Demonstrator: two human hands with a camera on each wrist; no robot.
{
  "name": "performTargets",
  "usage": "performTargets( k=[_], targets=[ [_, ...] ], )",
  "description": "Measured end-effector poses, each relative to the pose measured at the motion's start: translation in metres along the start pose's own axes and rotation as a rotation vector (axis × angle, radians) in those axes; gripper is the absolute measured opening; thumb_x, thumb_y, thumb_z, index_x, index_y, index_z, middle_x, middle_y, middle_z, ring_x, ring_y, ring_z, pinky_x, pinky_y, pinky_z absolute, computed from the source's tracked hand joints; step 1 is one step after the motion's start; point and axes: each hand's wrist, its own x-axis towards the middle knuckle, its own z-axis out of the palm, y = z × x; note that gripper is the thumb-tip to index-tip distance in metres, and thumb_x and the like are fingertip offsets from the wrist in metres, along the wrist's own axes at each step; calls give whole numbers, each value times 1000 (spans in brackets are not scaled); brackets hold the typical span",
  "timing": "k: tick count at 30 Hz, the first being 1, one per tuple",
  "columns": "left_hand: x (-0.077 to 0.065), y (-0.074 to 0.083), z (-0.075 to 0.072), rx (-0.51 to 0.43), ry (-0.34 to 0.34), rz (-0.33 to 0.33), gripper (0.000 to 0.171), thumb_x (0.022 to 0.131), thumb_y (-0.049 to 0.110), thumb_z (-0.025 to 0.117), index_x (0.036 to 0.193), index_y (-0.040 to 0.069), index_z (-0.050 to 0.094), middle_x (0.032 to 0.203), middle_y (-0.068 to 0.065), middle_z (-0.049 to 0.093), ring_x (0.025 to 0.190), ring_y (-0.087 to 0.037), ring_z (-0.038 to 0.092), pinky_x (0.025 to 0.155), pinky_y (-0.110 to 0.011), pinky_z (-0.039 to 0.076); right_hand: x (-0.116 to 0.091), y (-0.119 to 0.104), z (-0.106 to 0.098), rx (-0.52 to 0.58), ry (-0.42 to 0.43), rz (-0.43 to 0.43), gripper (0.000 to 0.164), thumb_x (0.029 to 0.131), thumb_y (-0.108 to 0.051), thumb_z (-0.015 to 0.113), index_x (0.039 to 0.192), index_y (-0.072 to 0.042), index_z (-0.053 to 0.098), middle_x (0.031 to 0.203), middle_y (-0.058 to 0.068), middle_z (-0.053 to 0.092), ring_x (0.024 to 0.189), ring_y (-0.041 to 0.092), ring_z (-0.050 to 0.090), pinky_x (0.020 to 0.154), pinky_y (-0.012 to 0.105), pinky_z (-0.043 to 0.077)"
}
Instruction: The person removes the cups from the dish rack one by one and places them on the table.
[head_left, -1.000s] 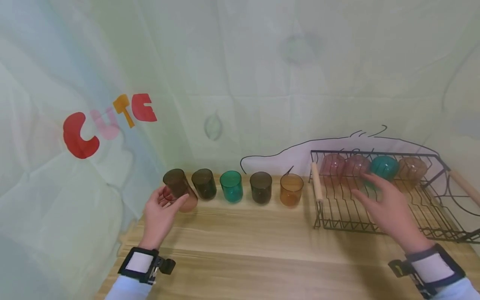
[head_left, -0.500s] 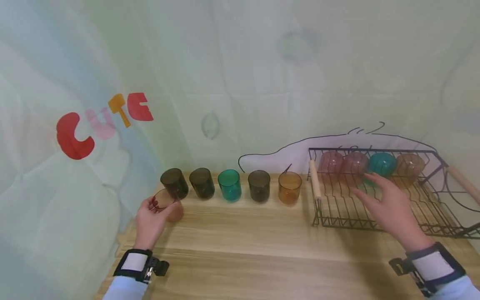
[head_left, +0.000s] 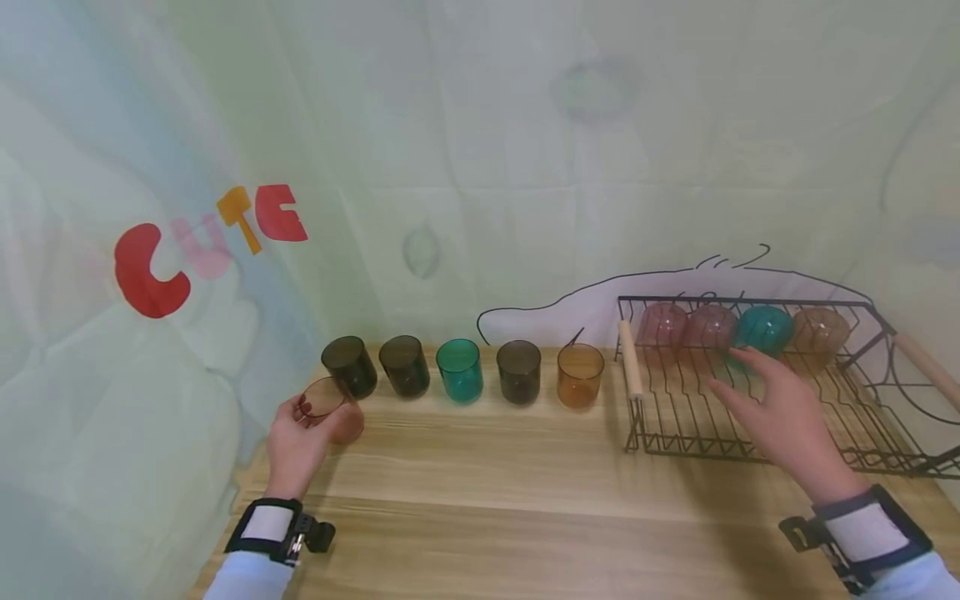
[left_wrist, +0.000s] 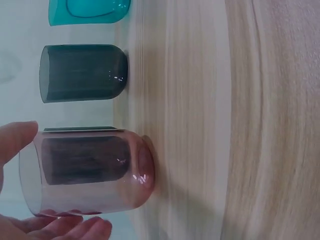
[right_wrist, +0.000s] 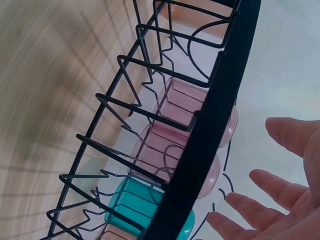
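Note:
My left hand (head_left: pixel 294 446) grips an upright pink glass (head_left: pixel 347 423) near its rim, thumb on one side and fingers on the other. The glass is close over the tabletop, in front of a dark grey glass (head_left: pixel 350 365) at the row's left end. In the left wrist view the clear pink wall of the glass (left_wrist: pixel 142 182) lets the dark one show through. My right hand (head_left: pixel 787 408) hovers over the wire dish rack (head_left: pixel 720 454), thumb and fingers spread, holding nothing. Upside-down glasses stand at the rack's back: two pink, one teal glass (head_left: pixel 765 331), one amber-brown glass (head_left: pixel 821 333).
Along the back wall, the row continues with another dark glass (head_left: pixel 405 367), a green glass (head_left: pixel 460 372), a grey-brown glass (head_left: pixel 519 372) and an orange glass (head_left: pixel 580 377). A wooden handle (head_left: pixel 630 360) tops the rack's left end. A fabric backdrop (head_left: pixel 450 233) hangs behind the wooden table (head_left: pixel 510 500).
My left hand has drawn the pink glass left and toward me, from in front of the gap between the two dark glasses. My right hand stays over the rack.

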Motion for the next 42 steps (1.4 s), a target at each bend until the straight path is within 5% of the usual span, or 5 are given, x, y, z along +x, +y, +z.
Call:
performTargets(
  k=[5,16,27,36,42],
  targets=[
    [-5,6,-3,44,-31,8,111,71,51,76,149,6,11,152,-22,23,136,-39,30,107,-54,32,2,3,-3,-6,5,-12,71,91,-50,53,141,-2,37,145,29,33,128,51,32,96,68,29],
    [-28,48,9,71,72,264,97,77,46,72,148,8,18,154,-16,18,141,-32,20,111,-53,26,19,13,-34,-63,83,-34,66,91,-40,57,137,3,40,133,33,45,113,51,46,84,68,38],
    [-64,75,48,161,-96,432,91,76,51,71,146,12,27,156,-13,14,141,-35,20,108,-58,29,49,48,-57,-179,155,-15,45,89,-28,61,120,3,56,118,30,54,106,47,48,81,65,39],
    [-83,79,74,151,-304,401,92,77,57,66,147,13,26,156,-12,17,141,-33,23,111,-55,28,76,72,-59,-266,36,11,47,88,-33,58,118,4,56,116,31,52,104,49,46,79,67,38],
    [-90,83,90,162,-381,405,89,78,59,64,145,12,30,154,-11,22,141,-30,26,111,-52,29,87,86,-62,-331,-63,113,67,89,-31,57,139,6,33,132,39,34,116,58,31,92,73,27]
  ],
)
